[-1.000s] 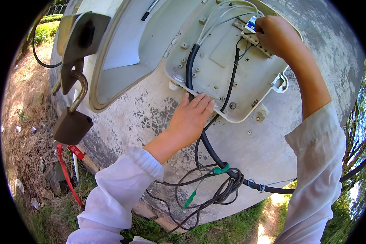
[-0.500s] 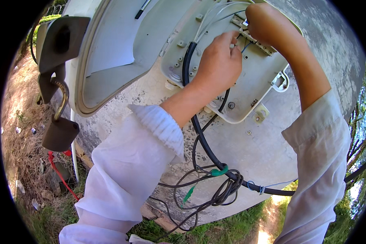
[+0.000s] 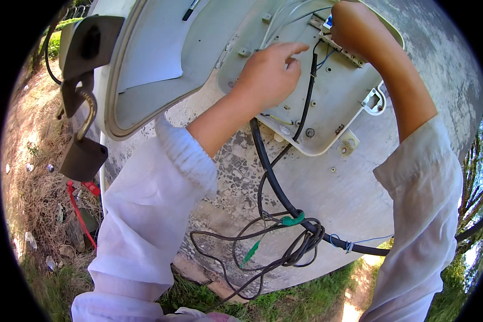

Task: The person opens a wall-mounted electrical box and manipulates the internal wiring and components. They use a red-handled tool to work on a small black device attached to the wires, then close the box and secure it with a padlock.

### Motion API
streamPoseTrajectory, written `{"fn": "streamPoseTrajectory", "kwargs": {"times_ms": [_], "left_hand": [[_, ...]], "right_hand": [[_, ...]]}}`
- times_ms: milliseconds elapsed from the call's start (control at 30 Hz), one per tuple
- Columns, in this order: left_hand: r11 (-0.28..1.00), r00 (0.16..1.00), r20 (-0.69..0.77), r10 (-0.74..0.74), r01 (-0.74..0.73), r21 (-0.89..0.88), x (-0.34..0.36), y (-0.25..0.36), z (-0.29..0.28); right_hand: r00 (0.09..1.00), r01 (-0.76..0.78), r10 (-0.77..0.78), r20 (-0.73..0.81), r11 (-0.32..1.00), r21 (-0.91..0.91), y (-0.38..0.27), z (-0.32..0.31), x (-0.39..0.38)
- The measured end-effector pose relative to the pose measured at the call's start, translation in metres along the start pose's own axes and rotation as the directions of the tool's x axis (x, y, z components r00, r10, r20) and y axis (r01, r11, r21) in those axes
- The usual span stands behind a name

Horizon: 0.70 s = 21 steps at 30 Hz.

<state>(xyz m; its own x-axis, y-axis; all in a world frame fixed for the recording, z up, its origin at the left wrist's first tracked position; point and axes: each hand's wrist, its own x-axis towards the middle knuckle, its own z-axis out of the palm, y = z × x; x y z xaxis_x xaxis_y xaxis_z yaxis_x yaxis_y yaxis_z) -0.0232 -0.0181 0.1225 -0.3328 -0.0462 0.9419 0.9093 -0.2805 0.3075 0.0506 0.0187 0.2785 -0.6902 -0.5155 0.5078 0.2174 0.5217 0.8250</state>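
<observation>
An open grey junction box (image 3: 338,107) is fixed to a weathered concrete pole (image 3: 327,214). My left hand (image 3: 268,75) reaches into the box with its index finger stretched out beside a thin black wire (image 3: 307,91), and nothing shows in its grasp. At the box's top edge my right hand (image 3: 354,24) is on a small terminal block (image 3: 326,24) with blue and white wires, its fingertips hidden. A thick black cable (image 3: 268,172) runs down out of the box.
The box's door (image 3: 161,96) hangs open at the left, with a hasp and a dark padlock (image 3: 82,158) dangling. Looped thin cables (image 3: 284,252) with green tape (image 3: 293,219) hang below. A red-handled tool (image 3: 78,212) lies in dry grass.
My left hand rose from the box's lower edge up into the box, toward the right hand. The view shifted closer and slightly left. The right hand stayed at the terminal block.
</observation>
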Motion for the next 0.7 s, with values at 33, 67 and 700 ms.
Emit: {"fn": "streamPoseTrajectory", "kwargs": {"times_ms": [33,67,700], "left_hand": [[0.994,0.995,0.069,-0.066,0.060,0.087,-0.013,0.005,-0.007],[0.991,0.991,0.106,-0.076,0.064,0.115,-0.025,0.004,-0.011],[0.995,0.903,0.429,-0.034,0.071,-0.071,-0.118,0.031,0.006]], "right_hand": [[1.000,-0.013,0.013,0.004,1.000,-0.015,0.005,-0.008,0.000],[1.000,-0.017,0.017,0.009,0.999,-0.029,0.008,-0.014,0.000],[1.000,-0.019,0.019,0.009,0.999,-0.029,0.008,-0.011,-0.005]]}}
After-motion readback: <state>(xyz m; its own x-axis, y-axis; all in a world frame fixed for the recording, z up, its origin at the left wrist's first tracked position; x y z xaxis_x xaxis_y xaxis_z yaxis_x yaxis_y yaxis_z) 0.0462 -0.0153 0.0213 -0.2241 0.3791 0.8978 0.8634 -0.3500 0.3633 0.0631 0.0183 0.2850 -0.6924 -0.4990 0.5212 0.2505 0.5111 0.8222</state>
